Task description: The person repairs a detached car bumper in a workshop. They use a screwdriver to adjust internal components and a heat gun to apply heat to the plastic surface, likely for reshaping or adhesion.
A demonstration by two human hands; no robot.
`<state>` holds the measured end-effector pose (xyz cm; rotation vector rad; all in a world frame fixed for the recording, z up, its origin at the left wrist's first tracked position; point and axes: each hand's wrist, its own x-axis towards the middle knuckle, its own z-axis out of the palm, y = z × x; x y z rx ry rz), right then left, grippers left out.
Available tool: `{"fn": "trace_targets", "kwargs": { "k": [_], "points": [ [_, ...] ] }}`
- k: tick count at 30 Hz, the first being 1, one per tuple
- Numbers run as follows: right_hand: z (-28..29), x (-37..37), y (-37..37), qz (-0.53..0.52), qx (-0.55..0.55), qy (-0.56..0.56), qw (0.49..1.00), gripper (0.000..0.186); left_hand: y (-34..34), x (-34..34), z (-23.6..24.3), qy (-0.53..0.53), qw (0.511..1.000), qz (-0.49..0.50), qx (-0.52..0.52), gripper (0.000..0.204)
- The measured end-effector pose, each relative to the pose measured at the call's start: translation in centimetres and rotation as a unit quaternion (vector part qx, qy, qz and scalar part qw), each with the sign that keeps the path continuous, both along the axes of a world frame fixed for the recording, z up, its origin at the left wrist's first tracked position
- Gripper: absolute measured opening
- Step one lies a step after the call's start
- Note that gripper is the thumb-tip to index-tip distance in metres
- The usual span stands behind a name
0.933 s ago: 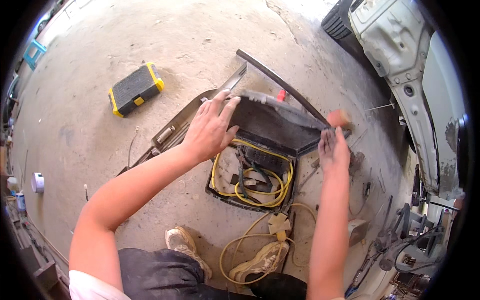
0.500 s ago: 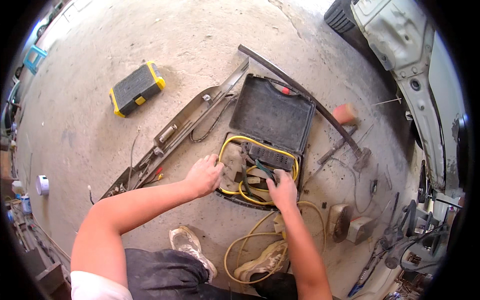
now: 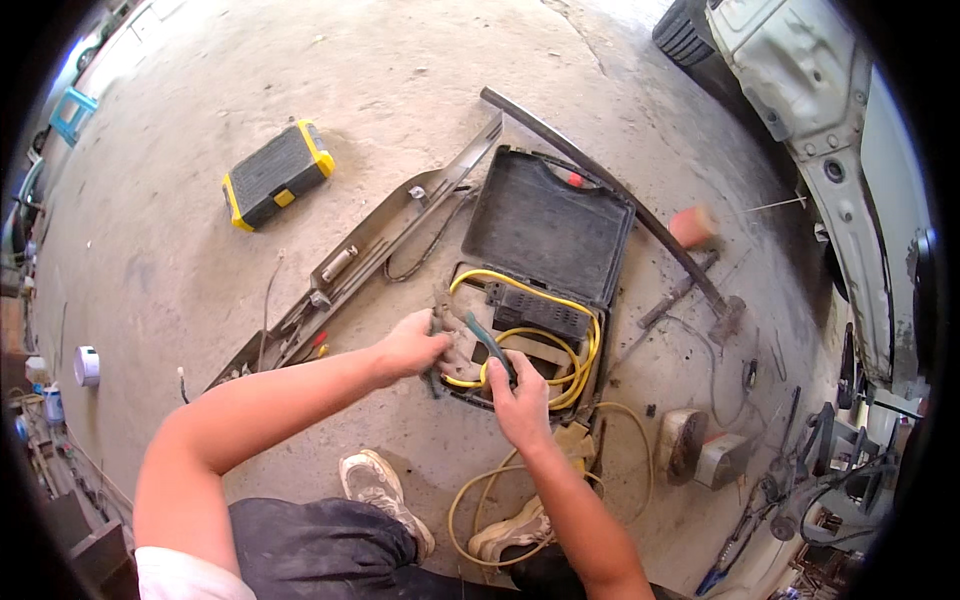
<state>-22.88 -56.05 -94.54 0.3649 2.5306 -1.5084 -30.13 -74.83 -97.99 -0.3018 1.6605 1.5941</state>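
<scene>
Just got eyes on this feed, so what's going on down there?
A person's right hand grips a dark green, slender, curved handle above the open black plastic case on the grey concrete floor. Their left hand is by the case's left edge, at a dark, thin piece too unclear to identify. Bright yellow cable lies looped inside the case.

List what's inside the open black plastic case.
Visible: coiled yellow cable and a black perforated block; what's under the block or behind the bare right hand is covered.
</scene>
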Motion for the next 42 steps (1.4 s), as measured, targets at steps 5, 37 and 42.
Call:
{"fn": "trace_targets", "kwargs": {
  "k": [5, 37, 42],
  "points": [
    [-3.7, -1.5, 4.3, 0.103, 0.202, 0.075, 0.971, 0.033, -8.9, 0.5, -1.3, -0.052, 0.983, -0.126, -0.126, 0.018],
    [-4.8, -2.2, 4.6, 0.358, 0.437, 0.078, 0.821, 0.020, 0.6, 3.3, 1.5, 0.313, 0.838, -0.383, -0.232, 0.051],
    [-6.7, -2.0, 5.6, 0.358, 0.455, 0.111, 0.808, 0.025, 0.7, 3.9, 0.6, 0.313, 0.834, -0.395, -0.223, 0.053]
  ]
}}
